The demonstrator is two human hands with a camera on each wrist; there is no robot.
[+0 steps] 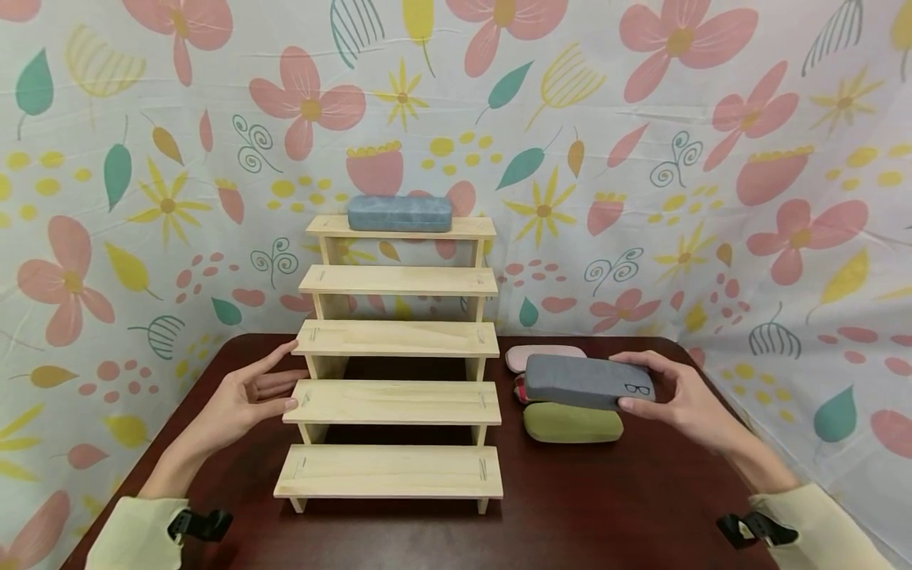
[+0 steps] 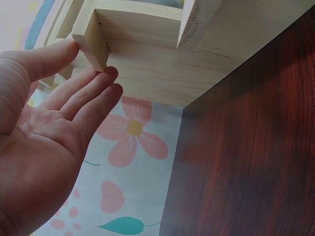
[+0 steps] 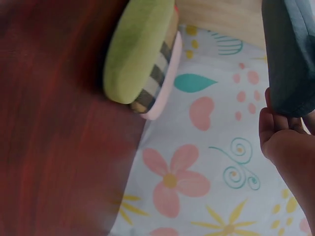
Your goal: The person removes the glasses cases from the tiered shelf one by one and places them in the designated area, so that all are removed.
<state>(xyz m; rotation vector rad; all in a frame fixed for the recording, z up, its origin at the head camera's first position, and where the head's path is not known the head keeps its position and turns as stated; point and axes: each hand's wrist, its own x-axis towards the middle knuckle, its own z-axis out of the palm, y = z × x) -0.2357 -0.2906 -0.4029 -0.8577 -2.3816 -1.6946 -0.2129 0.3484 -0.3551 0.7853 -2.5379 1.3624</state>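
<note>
My right hand (image 1: 687, 400) grips a grey glasses case (image 1: 580, 380) by its right end, thumb in front, beside the small spectacles drawing on it. The case is held in the air and overlaps the cases behind it in the head view. To the left, my left hand (image 1: 245, 396) touches the left side of a five-tier wooden step rack (image 1: 395, 404). Its index finger reaches the middle tier and its thumb the tier below. In the left wrist view the fingers (image 2: 101, 98) lie fairly straight against a board's end. A blue glasses case (image 1: 399, 214) lies on the top tier.
Right of the rack, a green glasses case (image 1: 573, 423), a checked case (image 3: 156, 78) and a pink case (image 1: 545, 352) lie together on the dark red-brown table (image 1: 591, 507). A floral cloth (image 1: 606, 237) hangs behind and at the sides.
</note>
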